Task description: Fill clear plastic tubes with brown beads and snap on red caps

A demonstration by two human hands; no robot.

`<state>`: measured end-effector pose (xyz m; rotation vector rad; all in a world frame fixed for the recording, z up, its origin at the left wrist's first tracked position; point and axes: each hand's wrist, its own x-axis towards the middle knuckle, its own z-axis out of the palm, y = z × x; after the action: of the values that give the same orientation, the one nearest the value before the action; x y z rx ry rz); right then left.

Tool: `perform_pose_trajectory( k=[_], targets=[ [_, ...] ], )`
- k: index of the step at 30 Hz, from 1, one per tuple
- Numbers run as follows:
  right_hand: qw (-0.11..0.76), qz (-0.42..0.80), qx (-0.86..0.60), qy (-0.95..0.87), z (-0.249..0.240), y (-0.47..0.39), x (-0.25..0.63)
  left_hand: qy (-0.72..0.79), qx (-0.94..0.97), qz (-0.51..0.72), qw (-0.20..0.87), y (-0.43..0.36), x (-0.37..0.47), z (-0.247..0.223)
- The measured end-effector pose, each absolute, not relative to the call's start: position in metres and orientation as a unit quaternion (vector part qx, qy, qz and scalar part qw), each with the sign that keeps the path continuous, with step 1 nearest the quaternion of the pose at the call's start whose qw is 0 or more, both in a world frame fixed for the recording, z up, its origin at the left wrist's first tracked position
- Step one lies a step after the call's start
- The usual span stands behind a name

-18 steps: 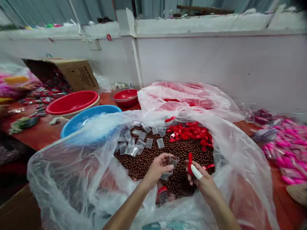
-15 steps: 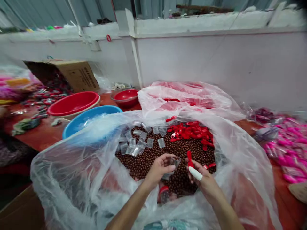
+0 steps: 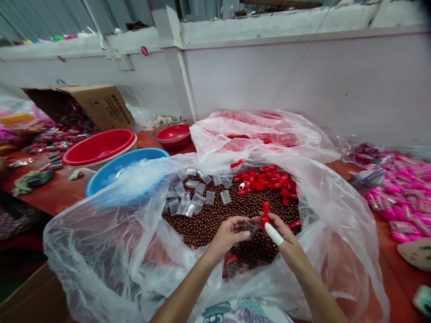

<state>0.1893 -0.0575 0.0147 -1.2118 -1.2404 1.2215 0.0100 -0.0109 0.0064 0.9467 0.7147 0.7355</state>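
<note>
While the left hand (image 3: 230, 235) grasps a clear case (image 3: 250, 229) at lower centre, the right hand (image 3: 282, 231) pinches a red piece (image 3: 266, 215) in its fingers, the two apparently unjoined; below sits one red-topped case (image 3: 232, 265) (contents unclear), and loose cases (image 3: 185, 198) and red pieces (image 3: 269, 179) mid-frame lie unpaired.

Your red table (image 3: 69, 192) carries translucent plastic sheeting (image 3: 111, 260), 1 blue basin (image 3: 97, 181), 1 cardboard box (image 3: 105, 107), 1 rag (image 3: 33, 180) and pink pieces (image 3: 406, 193).
</note>
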Motion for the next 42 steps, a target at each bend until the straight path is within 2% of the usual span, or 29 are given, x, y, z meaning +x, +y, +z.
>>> perform_pose_trajectory(
  k=[7, 11, 17, 29, 34, 42],
  targets=[
    [0.398, 0.282, -0.542, -0.684, 0.023, -0.061, 0.192, 0.327, 0.436, 0.355, 0.759, -0.014, 0.011, 0.007],
    [0.331, 0.217, -0.514, -0.761, 0.029, -0.062, 0.194, 0.326, 0.451, 0.356, 0.751, -0.014, 0.01, 0.007],
    [0.411, 0.23, -0.536, -0.7, 0.022, -0.062, 0.195, 0.35, 0.446, 0.355, 0.743, -0.013, 0.01, 0.005],
    [0.427, 0.352, -0.508, -0.66, 0.018, -0.069, 0.188, 0.334, 0.438, 0.379, 0.743, -0.019, 0.013, 0.004],
    [0.434, 0.292, -0.555, -0.647, 0.019, -0.071, 0.19, 0.368, 0.432, 0.389, 0.726, -0.02, 0.013, 0.001],
    [0.409, 0.247, -0.521, -0.707, 0.017, -0.068, 0.194, 0.36, 0.49, 0.396, 0.688, -0.021, 0.013, 0.001]
  ],
)
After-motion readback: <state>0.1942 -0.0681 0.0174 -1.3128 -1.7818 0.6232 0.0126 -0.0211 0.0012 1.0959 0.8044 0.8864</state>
